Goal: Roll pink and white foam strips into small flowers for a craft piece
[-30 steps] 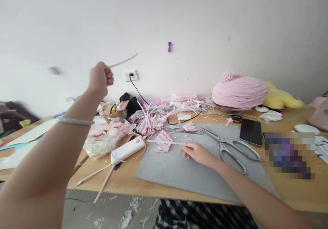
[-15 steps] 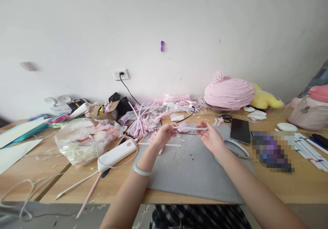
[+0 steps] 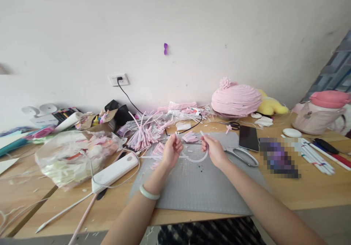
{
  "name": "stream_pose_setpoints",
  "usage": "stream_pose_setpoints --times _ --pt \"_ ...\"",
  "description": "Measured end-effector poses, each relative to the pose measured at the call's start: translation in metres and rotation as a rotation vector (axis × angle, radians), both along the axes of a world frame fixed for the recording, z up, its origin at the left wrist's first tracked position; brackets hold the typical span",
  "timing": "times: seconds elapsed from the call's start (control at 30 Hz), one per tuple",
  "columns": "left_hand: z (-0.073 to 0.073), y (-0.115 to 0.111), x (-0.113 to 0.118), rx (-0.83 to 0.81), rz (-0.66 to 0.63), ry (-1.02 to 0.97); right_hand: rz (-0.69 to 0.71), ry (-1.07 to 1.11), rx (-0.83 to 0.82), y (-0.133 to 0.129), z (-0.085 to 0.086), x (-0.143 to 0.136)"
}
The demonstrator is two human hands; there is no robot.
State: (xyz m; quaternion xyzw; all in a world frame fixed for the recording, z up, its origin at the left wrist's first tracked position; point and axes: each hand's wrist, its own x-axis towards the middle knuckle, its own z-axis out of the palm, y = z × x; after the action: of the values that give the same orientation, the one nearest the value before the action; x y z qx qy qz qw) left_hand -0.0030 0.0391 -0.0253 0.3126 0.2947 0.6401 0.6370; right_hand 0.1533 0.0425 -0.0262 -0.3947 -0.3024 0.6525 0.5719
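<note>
A thin whitish strip (image 3: 197,161) hangs in a downward curve between my two hands, above the grey cutting mat (image 3: 189,190). My left hand (image 3: 172,150) pinches one end, with a small white tip showing above its fingers. My right hand (image 3: 210,147) is closed on the other end, which pokes up past the thumb. Small pink pieces (image 3: 191,137) lie behind the hands at the mat's back edge. Another pale strip (image 3: 149,157) lies across the mat, partly hidden behind my left hand.
At the left are a clear plastic bag (image 3: 55,161) and a white power strip (image 3: 115,172). Pink stems (image 3: 142,137) lie behind. Scissors (image 3: 242,157), a black phone (image 3: 248,138) and markers (image 3: 318,155) sit right. A pink wound bundle (image 3: 236,99) stands at the back.
The strip between my hands was nearly straight and now bends down in a loop. My hands have turned more upright. The whole view has shifted to the right.
</note>
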Motion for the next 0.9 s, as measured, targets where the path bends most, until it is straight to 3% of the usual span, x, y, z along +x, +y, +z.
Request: stream_pose_setpoints --times 0.23,0.63,0.8,0.9 --pt "-0.005 -0.012 0.015 0.06 -0.078 0.219 0.146 -0.347 0.174 -0.013 -0.003 -0.011" --pt "-0.012 -0.013 0.016 -0.017 -0.178 0.31 0.137 -0.358 0.195 -0.011 -0.004 -0.01" --pt "-0.01 -0.009 0.013 -0.01 -0.054 0.22 -0.052 -0.247 0.088 -0.005 -0.003 -0.006" --pt "-0.001 -0.001 -0.002 0.022 0.149 0.062 -0.182 -0.22 0.062 -0.001 -0.001 0.001"
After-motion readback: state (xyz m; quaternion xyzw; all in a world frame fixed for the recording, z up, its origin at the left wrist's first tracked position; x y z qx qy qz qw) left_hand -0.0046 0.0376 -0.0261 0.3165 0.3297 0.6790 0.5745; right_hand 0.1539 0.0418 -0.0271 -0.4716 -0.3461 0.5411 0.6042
